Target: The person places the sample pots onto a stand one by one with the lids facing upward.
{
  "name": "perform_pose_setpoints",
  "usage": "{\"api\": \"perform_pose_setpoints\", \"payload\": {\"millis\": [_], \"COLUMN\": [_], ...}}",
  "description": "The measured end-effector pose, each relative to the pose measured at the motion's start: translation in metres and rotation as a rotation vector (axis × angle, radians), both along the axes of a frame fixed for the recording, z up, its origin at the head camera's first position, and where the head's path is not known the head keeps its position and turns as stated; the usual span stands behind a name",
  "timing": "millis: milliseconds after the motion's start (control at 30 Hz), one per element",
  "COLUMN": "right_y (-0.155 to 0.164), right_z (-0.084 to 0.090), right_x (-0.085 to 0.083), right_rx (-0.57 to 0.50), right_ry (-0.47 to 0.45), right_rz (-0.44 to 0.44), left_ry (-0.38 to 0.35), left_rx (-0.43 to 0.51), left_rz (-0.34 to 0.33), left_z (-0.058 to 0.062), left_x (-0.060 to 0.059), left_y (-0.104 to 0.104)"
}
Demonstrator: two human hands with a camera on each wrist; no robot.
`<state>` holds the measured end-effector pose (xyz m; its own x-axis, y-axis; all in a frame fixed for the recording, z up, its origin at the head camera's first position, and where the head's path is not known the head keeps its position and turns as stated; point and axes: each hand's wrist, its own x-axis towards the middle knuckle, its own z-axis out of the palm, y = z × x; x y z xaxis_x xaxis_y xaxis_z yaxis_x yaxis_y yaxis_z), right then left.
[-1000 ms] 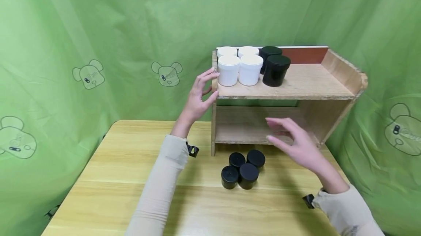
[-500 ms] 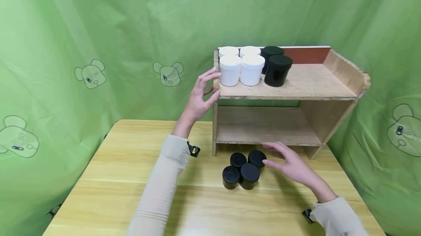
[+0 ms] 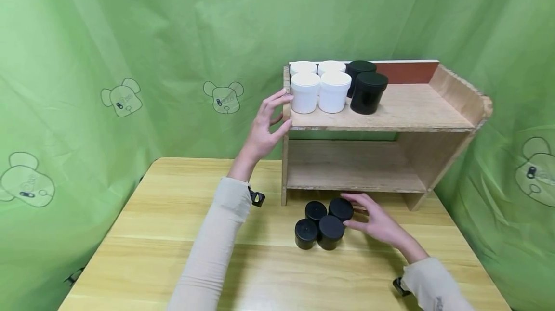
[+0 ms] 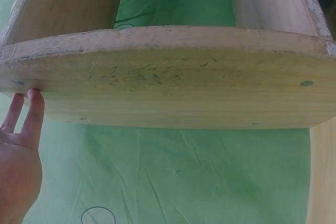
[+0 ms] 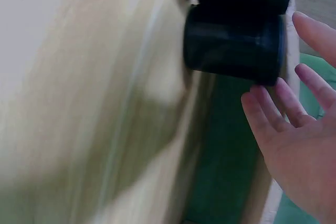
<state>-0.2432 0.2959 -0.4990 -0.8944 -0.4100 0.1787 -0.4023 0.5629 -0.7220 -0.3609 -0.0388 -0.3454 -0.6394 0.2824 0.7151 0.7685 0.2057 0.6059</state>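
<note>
My left hand grips the left side panel of a two-tier wooden shelf, thumb at its front edge and fingertips further up. In the left wrist view two fingers touch the outer face of the side panel. Several black lidded jars stand upright in a cluster on the table before the shelf. My right hand reaches the back right jar from the right, its thumb and fingers spread about it. In the right wrist view fingertips meet or nearly meet that jar; contact is hard to tell.
On the upper tier, several white jars stand at the left, with two black jars right beside them. The lower tier lies behind the table's jars. A green curtain hangs behind the wooden table.
My right hand has come down from in front of the shelf's lower tier and leftward to the back right black jar. My left hand has kept its place on the side panel.
</note>
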Motion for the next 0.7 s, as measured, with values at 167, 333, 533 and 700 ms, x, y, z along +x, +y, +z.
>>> {"api": "perform_pose_setpoints", "payload": {"millis": [167, 333, 533, 700], "right_y": [-0.002, -0.002, -0.003, -0.003], "right_z": [-0.005, -0.009, -0.015, -0.018], "right_x": [-0.002, -0.004, -0.012, -0.017], "right_rx": [-0.005, -0.003, -0.017, -0.021], "right_ry": [-0.058, -0.077, -0.08, -0.077], "right_rz": [-0.006, 0.011, 0.041, 0.027], "left_ry": [-0.007, -0.015, -0.005, -0.003], "left_rx": [0.003, 0.003, 0.002, -0.006], "left_rz": [0.001, 0.001, 0.005, 0.012], "left_z": [0.0, -0.001, -0.001, -0.001], "left_x": [0.0, 0.0, 0.001, 0.0], "left_y": [0.001, 0.001, 0.0, 0.001]}}
